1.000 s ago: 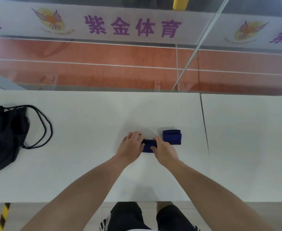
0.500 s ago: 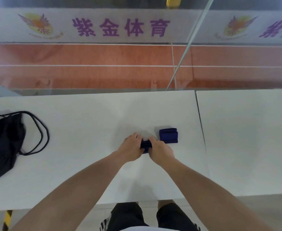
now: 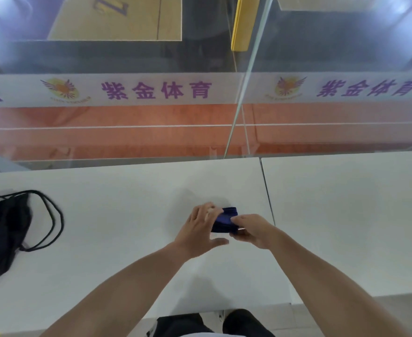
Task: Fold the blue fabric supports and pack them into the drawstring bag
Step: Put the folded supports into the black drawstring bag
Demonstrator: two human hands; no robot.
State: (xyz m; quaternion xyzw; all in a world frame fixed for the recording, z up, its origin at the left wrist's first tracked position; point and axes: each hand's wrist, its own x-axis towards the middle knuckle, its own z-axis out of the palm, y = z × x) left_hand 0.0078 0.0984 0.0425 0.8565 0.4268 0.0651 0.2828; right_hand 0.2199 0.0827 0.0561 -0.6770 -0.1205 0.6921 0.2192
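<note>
Folded blue fabric supports (image 3: 225, 220) are gathered in one small stack just above the white table (image 3: 117, 215), right of centre. My left hand (image 3: 198, 229) presses against the stack's left side with its fingers spread around it. From the right, my right hand (image 3: 251, 229) pinches the stack, thumb on top. How many pieces are in the stack is hidden by my fingers. The black drawstring bag (image 3: 0, 234) lies flat at the table's far left, its cord (image 3: 51, 220) looped out to the right.
A seam (image 3: 267, 193) splits the table just right of my hands, with a second white tabletop (image 3: 346, 215) beyond it. A glass barrier (image 3: 200, 132) with a printed banner stands along the table's far edge. My legs show below the near edge.
The separate folded piece that lay to the right is now together with the one I was folding. Both hands have closed around the joined stack, and the camera has tilted upward.
</note>
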